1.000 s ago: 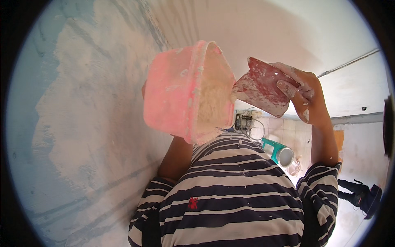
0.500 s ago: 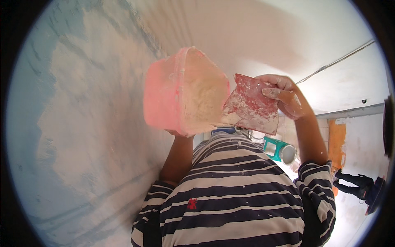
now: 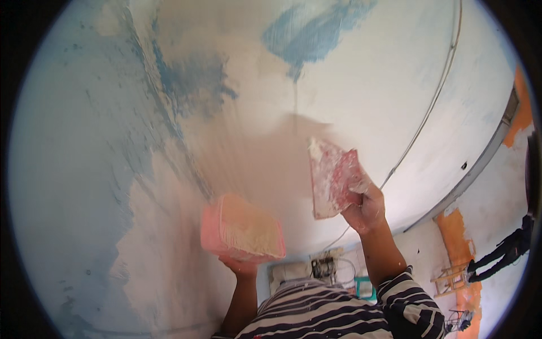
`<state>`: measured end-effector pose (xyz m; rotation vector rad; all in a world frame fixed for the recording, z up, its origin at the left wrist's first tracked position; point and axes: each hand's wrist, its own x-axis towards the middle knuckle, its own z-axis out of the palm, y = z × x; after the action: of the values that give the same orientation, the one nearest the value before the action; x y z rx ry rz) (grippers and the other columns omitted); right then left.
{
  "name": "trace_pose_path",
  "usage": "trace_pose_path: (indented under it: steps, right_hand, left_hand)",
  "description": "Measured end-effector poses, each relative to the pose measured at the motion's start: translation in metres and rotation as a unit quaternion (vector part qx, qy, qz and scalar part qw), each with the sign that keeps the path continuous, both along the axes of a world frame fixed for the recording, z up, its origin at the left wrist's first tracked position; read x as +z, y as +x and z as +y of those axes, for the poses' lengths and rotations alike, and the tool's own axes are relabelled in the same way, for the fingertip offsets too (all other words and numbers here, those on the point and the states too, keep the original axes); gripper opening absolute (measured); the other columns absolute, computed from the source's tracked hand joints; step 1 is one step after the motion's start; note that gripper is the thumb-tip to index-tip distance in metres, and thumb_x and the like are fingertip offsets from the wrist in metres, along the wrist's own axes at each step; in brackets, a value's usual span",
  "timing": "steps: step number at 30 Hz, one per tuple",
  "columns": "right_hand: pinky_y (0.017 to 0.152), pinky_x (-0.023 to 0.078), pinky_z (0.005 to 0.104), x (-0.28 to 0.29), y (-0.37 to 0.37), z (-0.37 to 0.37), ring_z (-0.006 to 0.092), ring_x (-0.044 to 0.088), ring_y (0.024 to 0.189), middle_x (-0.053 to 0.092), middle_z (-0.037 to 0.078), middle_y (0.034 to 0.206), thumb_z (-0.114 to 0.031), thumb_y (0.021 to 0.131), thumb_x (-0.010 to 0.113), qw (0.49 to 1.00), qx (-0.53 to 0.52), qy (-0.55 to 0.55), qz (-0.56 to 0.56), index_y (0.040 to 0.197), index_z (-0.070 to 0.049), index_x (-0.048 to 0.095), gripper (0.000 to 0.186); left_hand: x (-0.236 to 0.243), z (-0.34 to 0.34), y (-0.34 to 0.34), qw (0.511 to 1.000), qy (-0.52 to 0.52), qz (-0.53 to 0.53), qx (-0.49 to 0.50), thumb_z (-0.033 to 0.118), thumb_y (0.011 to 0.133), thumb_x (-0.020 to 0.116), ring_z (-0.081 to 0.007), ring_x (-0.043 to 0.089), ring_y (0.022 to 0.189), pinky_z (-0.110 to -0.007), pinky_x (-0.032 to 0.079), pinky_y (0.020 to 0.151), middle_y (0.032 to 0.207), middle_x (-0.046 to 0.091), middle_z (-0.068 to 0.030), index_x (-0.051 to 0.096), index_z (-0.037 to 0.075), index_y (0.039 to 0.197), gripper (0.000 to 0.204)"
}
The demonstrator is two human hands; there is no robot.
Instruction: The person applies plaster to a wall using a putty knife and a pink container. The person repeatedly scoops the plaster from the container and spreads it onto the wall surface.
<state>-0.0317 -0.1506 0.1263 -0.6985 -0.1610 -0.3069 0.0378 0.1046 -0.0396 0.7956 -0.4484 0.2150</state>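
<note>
A pink tub (image 3: 211, 230) is held up from below by the left hand (image 3: 241, 266), just in front of the place where two walls meet. The tub is gripped near its bottom, but most of the fingers are hidden by it, so how far they are bent cannot be told. The tub is tipped, so its open top can be seen, and soft, pale paste (image 3: 251, 229) is spread inside it. A flat red scraper (image 3: 334, 181) is held in the right hand (image 3: 366, 208), up and to the right of the tub and well apart from it. The scraper is pinched by one low corner, with the thumb and fingers closed on it. Its face is smeared with white paste, and white marks are left on the hand too. Whether the wall (image 3: 372, 85) is touched by the scraper cannot be told. The wall is mostly coated in white, with blue patches (image 3: 307, 37) left showing, and a thin cable (image 3: 433, 107) is stretched along it. A striped shirt (image 3: 322, 316) is worn by the person, and a green stool (image 3: 366, 288) is partly hidden near the right arm. Far off at the right, dark clothes are worn by another person (image 3: 502, 254), and a wooden frame (image 3: 451, 281) is seen close by.
</note>
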Motion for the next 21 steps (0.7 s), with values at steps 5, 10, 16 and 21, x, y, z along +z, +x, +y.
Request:
trace_pose_path:
  steps: [5, 10, 16, 21]
  right_hand:
    - [0.087, 0.049, 0.0297, 0.096, 0.002, 0.017, 0.0151, 0.058, 0.102, 0.058, 0.007, 0.119, -0.006, 0.097, 0.055, 0.959, -0.24, -0.062, -0.14, 0.132, -0.002, 0.047, 0.036]
    - [0.099, 0.049, 0.0387, 0.131, 0.007, -0.003, 0.024, 0.061, 0.113, 0.06, 0.014, 0.124, 0.003, 0.096, 0.052, 0.782, -0.474, -0.244, -0.322, 0.128, 0.002, 0.054, 0.033]
    - [0.095, 0.051, 0.0359, 0.182, 0.062, -0.029, 0.0324, 0.059, 0.123, 0.055, 0.022, 0.138, 0.014, 0.076, 0.06, 0.417, -0.704, -0.533, -0.216, 0.136, 0.0, 0.055, 0.061]
    - [0.109, 0.042, 0.0478, 0.185, 0.115, -0.059, 0.0374, 0.05, 0.132, 0.05, 0.019, 0.145, 0.013, 0.071, 0.059, 0.248, -0.749, -0.593, -0.161, 0.139, -0.004, 0.052, 0.07]
  left_hand:
    - [0.03, -0.018, 0.009, 0.997, -0.025, -0.066, 0.033, 0.074, 0.094, 0.035, -0.032, 0.043, 0.139, -0.05, 0.037, 0.113, 0.153, 0.038, -0.016, 0.021, 0.005, 0.155, 0.093]
    - [0.055, -0.017, 0.006, 0.983, 0.04, -0.166, 0.073, 0.06, 0.103, 0.03, -0.029, 0.04, 0.14, -0.046, 0.034, 0.115, 0.153, 0.037, -0.0115, 0.025, 0.009, 0.153, 0.072]
    - [0.032, -0.014, 0.001, 0.991, 0.008, -0.105, 0.081, 0.061, 0.102, 0.031, -0.0287, 0.037, 0.142, -0.046, 0.033, 0.116, 0.155, 0.034, -0.0113, 0.024, 0.01, 0.154, 0.073]
    - [0.01, -0.012, 0.007, 0.994, 0.01, -0.066, 0.088, 0.065, 0.1, 0.034, -0.0298, 0.033, 0.143, -0.047, 0.031, 0.116, 0.156, 0.029, -0.0123, 0.021, 0.01, 0.154, 0.078]
